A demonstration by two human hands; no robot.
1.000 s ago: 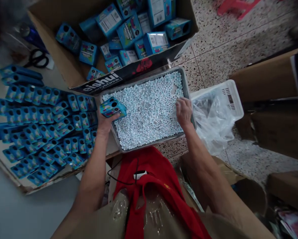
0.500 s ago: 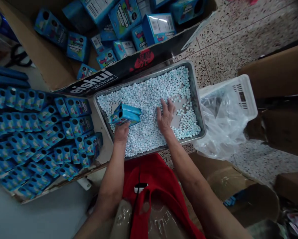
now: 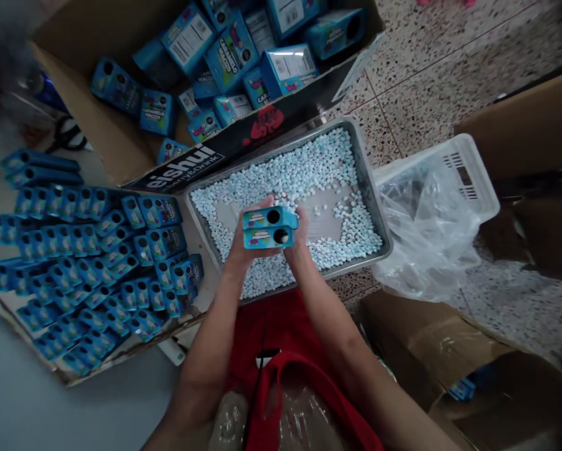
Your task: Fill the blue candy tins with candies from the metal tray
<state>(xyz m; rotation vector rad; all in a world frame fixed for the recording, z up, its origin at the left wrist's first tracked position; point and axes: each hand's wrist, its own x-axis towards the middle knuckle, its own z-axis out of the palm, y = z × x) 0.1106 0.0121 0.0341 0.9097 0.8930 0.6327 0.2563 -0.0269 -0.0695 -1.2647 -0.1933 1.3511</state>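
Two small blue candy boxes (image 3: 267, 228), side by side, are in the grip of my left hand (image 3: 240, 244), with their ends with round dark holes facing up. A pale candy shows inside one hole. My right hand (image 3: 298, 235) is cupped against the boxes' right side. Its fingers are mostly hidden behind them, and a small heap of candies (image 3: 286, 202) shows between the hands. Below both hands lies a metal tray (image 3: 385, 244) with pale blue and white round candies (image 3: 304, 166) and a bare patch in its middle right.
A large cardboard carton (image 3: 86, 113) of bigger blue boxes stands behind the tray. Rows of small blue boxes (image 3: 69, 241) cover the table at left. At right are a white plastic basket (image 3: 482, 181) with a clear bag (image 3: 416, 232) and an open cardboard box (image 3: 431, 338).
My right hand has swept left through the candies to the boxes, leaving a wider bare patch. My left hand has moved right, raising the boxes and turning their holed ends up.
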